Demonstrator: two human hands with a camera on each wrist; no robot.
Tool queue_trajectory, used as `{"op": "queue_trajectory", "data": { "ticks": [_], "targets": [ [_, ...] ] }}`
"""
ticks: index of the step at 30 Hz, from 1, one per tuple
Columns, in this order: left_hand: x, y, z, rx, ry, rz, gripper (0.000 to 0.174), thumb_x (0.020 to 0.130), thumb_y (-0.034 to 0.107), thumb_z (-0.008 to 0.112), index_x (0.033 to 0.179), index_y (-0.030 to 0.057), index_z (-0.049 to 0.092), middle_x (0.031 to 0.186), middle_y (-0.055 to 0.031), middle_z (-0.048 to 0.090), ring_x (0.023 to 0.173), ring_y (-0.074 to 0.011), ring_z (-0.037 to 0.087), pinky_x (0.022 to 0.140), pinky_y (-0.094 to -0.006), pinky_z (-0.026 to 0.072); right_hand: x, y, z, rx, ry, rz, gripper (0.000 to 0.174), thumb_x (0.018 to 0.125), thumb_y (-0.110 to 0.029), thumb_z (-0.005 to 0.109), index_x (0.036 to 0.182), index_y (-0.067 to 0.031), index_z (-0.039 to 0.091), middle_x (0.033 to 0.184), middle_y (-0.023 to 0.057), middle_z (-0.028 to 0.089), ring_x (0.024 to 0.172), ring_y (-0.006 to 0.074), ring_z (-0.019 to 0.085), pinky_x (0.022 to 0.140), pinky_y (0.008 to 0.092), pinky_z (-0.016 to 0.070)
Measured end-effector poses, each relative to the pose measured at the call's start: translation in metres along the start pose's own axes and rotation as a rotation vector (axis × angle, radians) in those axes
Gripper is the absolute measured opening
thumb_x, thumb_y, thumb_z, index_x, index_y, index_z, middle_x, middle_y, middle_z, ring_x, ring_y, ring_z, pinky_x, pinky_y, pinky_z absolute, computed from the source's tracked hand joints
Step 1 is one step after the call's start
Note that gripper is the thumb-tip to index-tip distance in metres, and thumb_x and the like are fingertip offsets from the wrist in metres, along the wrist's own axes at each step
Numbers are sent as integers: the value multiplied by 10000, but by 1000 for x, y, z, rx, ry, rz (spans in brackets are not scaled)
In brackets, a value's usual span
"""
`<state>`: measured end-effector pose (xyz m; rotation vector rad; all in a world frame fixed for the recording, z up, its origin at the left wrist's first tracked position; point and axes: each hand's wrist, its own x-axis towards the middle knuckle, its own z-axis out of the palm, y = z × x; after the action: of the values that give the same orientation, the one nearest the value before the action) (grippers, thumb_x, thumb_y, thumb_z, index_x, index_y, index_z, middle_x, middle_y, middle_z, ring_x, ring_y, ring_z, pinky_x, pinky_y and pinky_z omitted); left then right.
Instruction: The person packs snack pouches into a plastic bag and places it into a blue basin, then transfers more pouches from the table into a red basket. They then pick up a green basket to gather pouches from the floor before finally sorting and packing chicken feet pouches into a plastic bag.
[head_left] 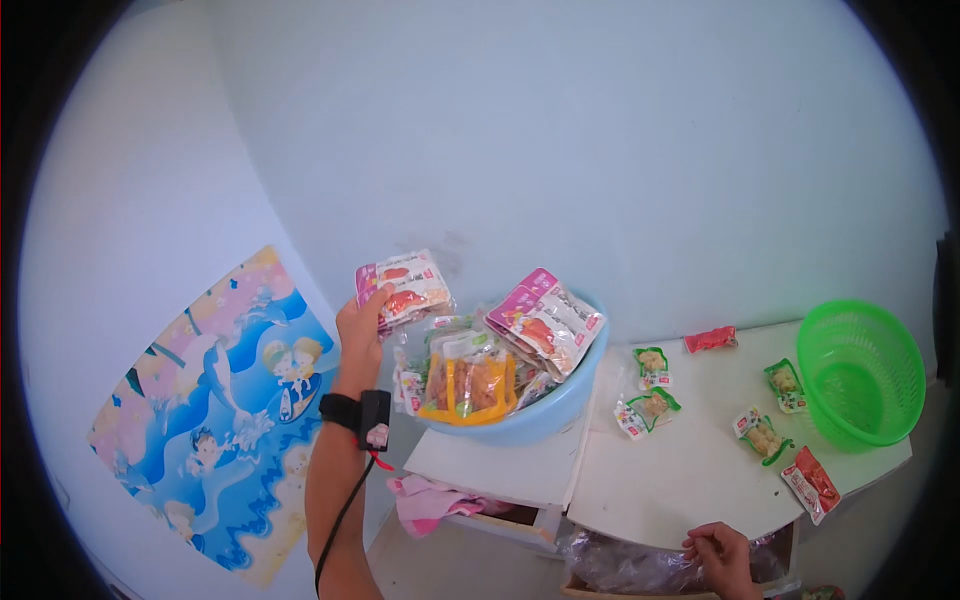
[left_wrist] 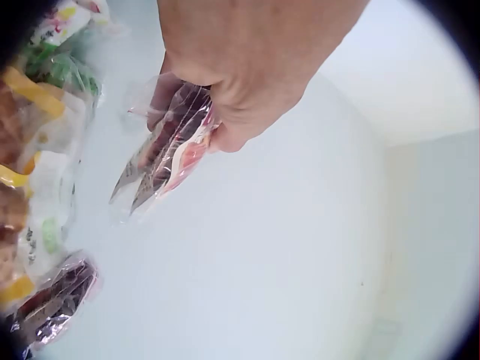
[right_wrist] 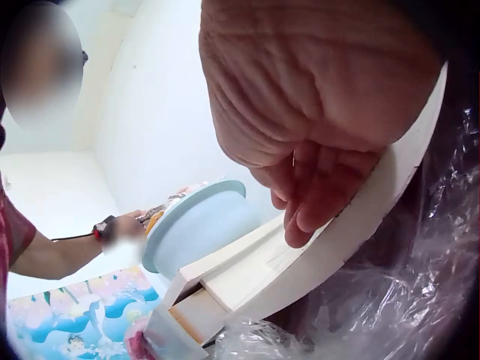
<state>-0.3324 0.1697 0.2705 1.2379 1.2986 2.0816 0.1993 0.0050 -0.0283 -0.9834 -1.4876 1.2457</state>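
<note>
My left hand (head_left: pixel 360 328) pinches pink-and-white snack packets (head_left: pixel 408 287) between thumb and fingers, raised at the left side of a light blue basin (head_left: pixel 560 412). The left wrist view shows these clear-edged packets (left_wrist: pixel 169 150) edge-on, at least two together. Heaped in the basin are more packets: a pink-and-white one (head_left: pixel 548 325) leans at its right, and a yellow-edged bag (head_left: pixel 468 388) with brown food lies in front. My right hand (head_left: pixel 722 560) hangs loosely curled and holds nothing, close to the table's front edge; the right wrist view shows its fingers (right_wrist: pixel 300 217) bent.
On the white table (head_left: pixel 620 490) lie several small green-edged packets (head_left: pixel 652 405), a red packet (head_left: pixel 710 340) and a red-and-white packet (head_left: pixel 812 485). A green basket (head_left: pixel 862 375) stands at right. Below, an open drawer holds clear plastic (head_left: pixel 625 565); a pink cloth (head_left: pixel 430 502) hangs from another.
</note>
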Motion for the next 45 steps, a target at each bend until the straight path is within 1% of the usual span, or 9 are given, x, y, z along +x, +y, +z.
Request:
{"op": "queue_trajectory", "data": {
  "ticks": [8, 12, 15, 18, 21, 27, 30, 38, 45],
  "targets": [
    [28, -45, 38, 212, -379, -441, 326, 927, 171, 697, 1115, -94, 664, 1013, -171, 722, 865, -232, 730, 728, -345, 633, 14, 9, 2, -385, 31, -260, 155, 1017, -49, 573, 1144, -22, 656, 997, 116, 684, 770, 200, 678, 656, 298, 539],
    [38, -48, 50, 1185, -336, -263, 420, 918, 402, 606, 863, 11, 751, 812, -110, 710, 755, -144, 649, 665, -309, 509, 16, 5, -3, -401, 4, -299, 160, 993, -15, 587, 1135, -21, 660, 1001, 126, 688, 755, 217, 683, 639, 295, 535],
    [33, -54, 47, 1298, -434, -177, 423, 910, 445, 603, 825, 62, 761, 802, -72, 684, 749, -146, 572, 714, -327, 471, 18, 1, -1, -414, -9, -302, 166, 982, -7, 597, 1132, -21, 666, 995, 122, 691, 758, 226, 684, 637, 304, 531],
    [27, -52, 51, 1226, -369, -270, 381, 921, 438, 616, 882, 94, 775, 798, -40, 663, 782, -149, 542, 749, -327, 461, 17, -3, -3, -422, 18, -318, 136, 989, -54, 606, 1105, -22, 670, 982, 125, 691, 775, 233, 678, 665, 323, 529],
    [22, -51, 41, 1047, -356, -105, 461, 949, 439, 613, 970, -1, 750, 924, -126, 730, 824, -226, 645, 822, -371, 502, 17, -12, 1, -355, -8, -215, 123, 982, 2, 555, 1047, 13, 659, 934, 118, 701, 758, 172, 681, 677, 300, 554],
    [3, -33, -20, 783, -49, 190, 367, 935, 307, 699, 1172, 28, 714, 1022, -40, 725, 884, -114, 640, 771, -271, 514, 13, 12, 5, -185, 72, -14, 111, 950, 46, 572, 989, 11, 670, 892, 115, 687, 718, 144, 679, 626, 272, 515],
    [-69, -12, -39, 533, 21, 177, 356, 954, 227, 680, 1197, -34, 671, 1153, -93, 689, 1055, -163, 648, 860, -335, 559, 12, 15, 4, -161, 67, -2, 112, 963, 31, 571, 1029, 14, 660, 882, 80, 669, 725, 126, 657, 649, 261, 514],
    [-189, 32, -132, 304, 146, -195, 306, 959, 182, 637, 1166, -44, 650, 1111, -144, 697, 1004, -228, 696, 853, -324, 573, 11, 9, 4, -278, -18, 3, 167, 980, -2, 559, 1121, 30, 641, 964, 75, 678, 843, 124, 645, 752, 266, 535],
    [-272, 103, -193, 405, 147, -264, 332, 954, 192, 653, 1179, -51, 646, 1085, -156, 713, 980, -226, 709, 844, -312, 581, 10, 0, 4, -252, -119, 83, 195, 1002, -87, 578, 1161, -5, 654, 1020, 51, 705, 896, 96, 632, 726, 243, 482]
  ]
}}
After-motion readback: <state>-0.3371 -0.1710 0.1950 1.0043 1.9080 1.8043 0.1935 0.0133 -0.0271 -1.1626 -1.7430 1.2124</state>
